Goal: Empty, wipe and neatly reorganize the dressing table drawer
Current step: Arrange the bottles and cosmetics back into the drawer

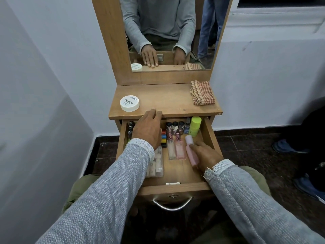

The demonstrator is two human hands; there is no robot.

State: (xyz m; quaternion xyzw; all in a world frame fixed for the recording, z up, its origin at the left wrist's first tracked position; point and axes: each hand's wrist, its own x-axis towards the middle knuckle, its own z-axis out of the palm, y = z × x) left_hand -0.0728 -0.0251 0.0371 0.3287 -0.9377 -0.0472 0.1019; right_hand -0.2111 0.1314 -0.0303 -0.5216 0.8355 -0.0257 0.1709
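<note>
Gripping pink bottle (190,152) in right hand (205,155), ready for lifting from drawer (209,136); left hand (149,127), fingers straight, braced on bench (165,99) edge; cloth (202,93) beyond, awaiting wiping.

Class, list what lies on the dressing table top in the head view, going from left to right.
White nail polish jar → fingers of the left hand resting on the front edge → folded checked cloth.

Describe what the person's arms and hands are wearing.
Both arms wear long grey knit sleeves with paler ribbed cuffs. The right cuff is frayed at its edge; the left cuff looks whole. The left hand and right hand are bare: no gloves, rings or watch visible.
</note>
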